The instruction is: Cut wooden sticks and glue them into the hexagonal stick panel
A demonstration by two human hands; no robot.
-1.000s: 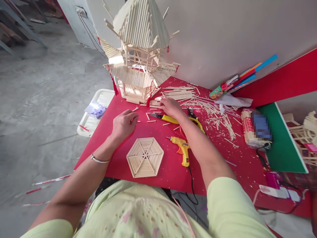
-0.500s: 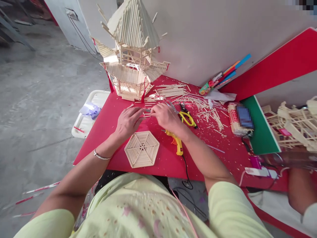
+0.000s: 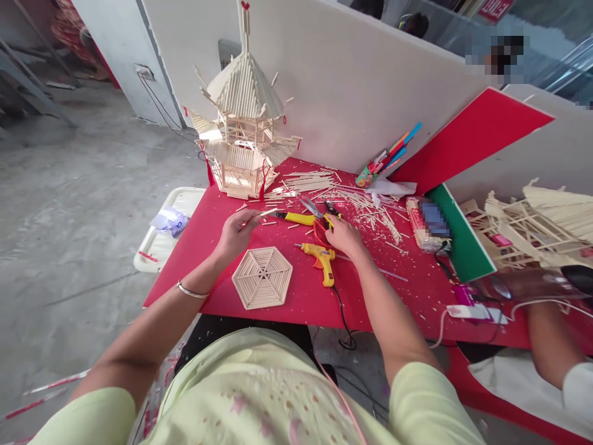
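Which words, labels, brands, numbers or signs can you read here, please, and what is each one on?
None can be read with certainty.
Red sign at top right: pale characters, too blurred.
Yellow hot glue gun: dark marking on the body, too small.
Green pen holder: printed pattern, too small to tell any lettering.

Wooden hexagon [image 3: 262,289] (ridged), plastic glue gun [image 3: 323,258]

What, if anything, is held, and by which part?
The left hand pinches a short, pale wooden stick by its left end. Right hand: cannot be told.
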